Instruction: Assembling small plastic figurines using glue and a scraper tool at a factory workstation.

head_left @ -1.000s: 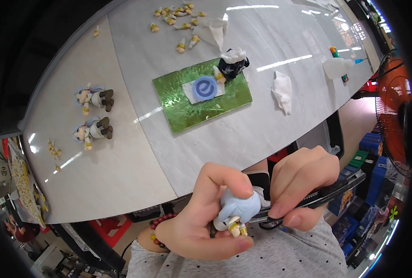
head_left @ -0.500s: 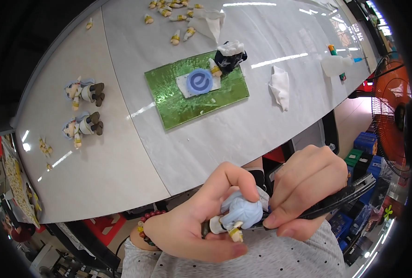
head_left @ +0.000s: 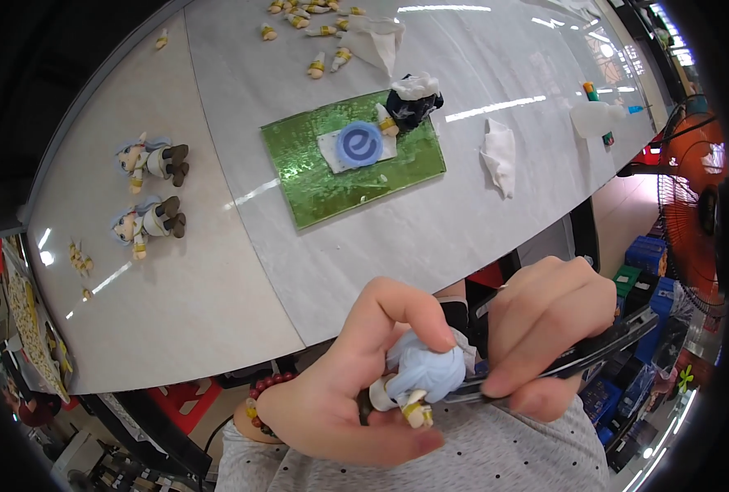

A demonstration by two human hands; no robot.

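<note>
Low in the middle, my left hand (head_left: pixel 340 385) is closed around a small figurine (head_left: pixel 426 369) with pale blue hair, a white outfit and a yellow-trimmed arm; its face is out of sight. My right hand (head_left: pixel 549 336) grips a long, slim black tool (head_left: pixel 619 344) whose kind I cannot make out. The tool's tip reaches the figurine's head, where contact is hard to judge. Beyond my hands, a green board (head_left: pixel 299 176) on the table carries a round blue piece with a dark swirl (head_left: pixel 359 143), a small arm part (head_left: pixel 386 123) and a dark container with white stuffing (head_left: pixel 413 102).
Two similar figurines (head_left: pixel 153 159) lie at left, with small parts (head_left: pixel 79 259) nearer me. Several arm parts (head_left: pixel 317 66) lie at the back beside a white cloth (head_left: pixel 374 43). Another folded cloth (head_left: pixel 500 157) and a clear bottle (head_left: pixel 591 120) are at right. An orange fan (head_left: pixel 692 180) stands beyond the table edge.
The fingers of my right hand have shifted slightly right along with the black tool, whose angle has changed a little. My left hand still holds the figurine in nearly the same place.
</note>
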